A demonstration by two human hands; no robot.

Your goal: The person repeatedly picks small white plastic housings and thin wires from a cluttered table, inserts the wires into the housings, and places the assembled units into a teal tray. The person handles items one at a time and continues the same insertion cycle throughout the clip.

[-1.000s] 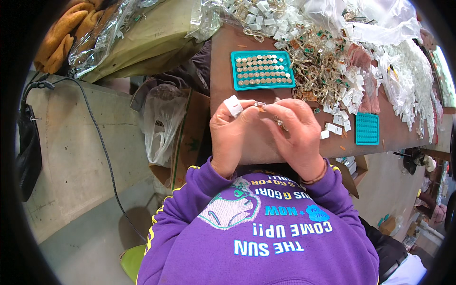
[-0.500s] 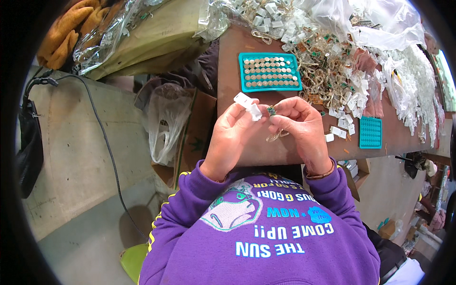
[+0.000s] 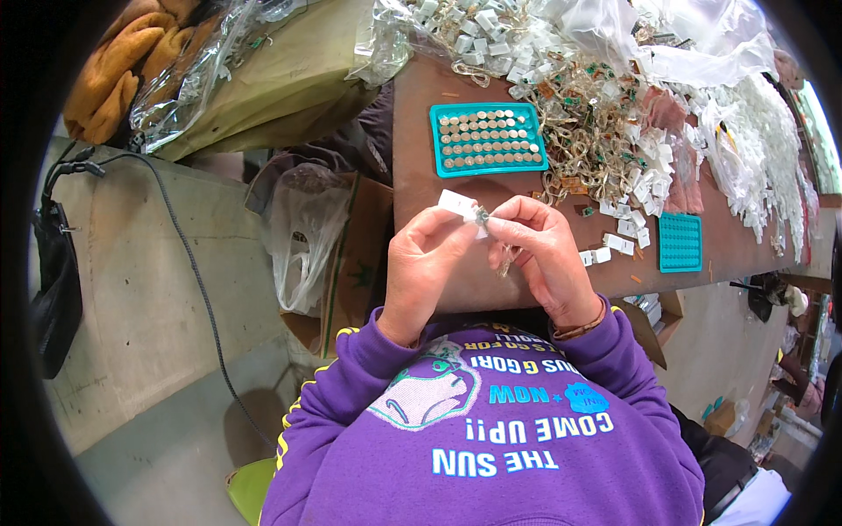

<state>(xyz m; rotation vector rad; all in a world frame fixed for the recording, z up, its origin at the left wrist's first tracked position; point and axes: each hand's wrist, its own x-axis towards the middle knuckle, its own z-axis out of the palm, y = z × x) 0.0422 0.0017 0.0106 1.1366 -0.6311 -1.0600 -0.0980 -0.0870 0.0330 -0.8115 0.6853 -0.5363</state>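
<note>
A small white plastic casing (image 3: 456, 204) is pinched between the thumb and fingers of my left hand (image 3: 419, 267). My right hand (image 3: 554, 263) is closed on a small green circuit board (image 3: 481, 216), gripping it between thumb and forefinger. The board touches the casing at its right end; how far it sits inside is hidden by my fingertips. Thin pale wires (image 3: 505, 259) trail from it beneath my right fingers. Beyond my hands lies a teal tray (image 3: 491, 170), where round metal button cells (image 3: 478, 138) stand in rows.
A tangled heap of wired boards (image 3: 588, 123) spreads right of the tray, with loose white casings (image 3: 619, 244) nearby. A second teal tray (image 3: 681, 243) lies at the table's right. Clear plastic bags (image 3: 732, 61) cover the far right. An open cardboard box (image 3: 355, 254) stands left of the table.
The circuit board in my right hand has moved left and now meets the white casing. Half a second ago a gap lay between them. The view has shifted slightly.
</note>
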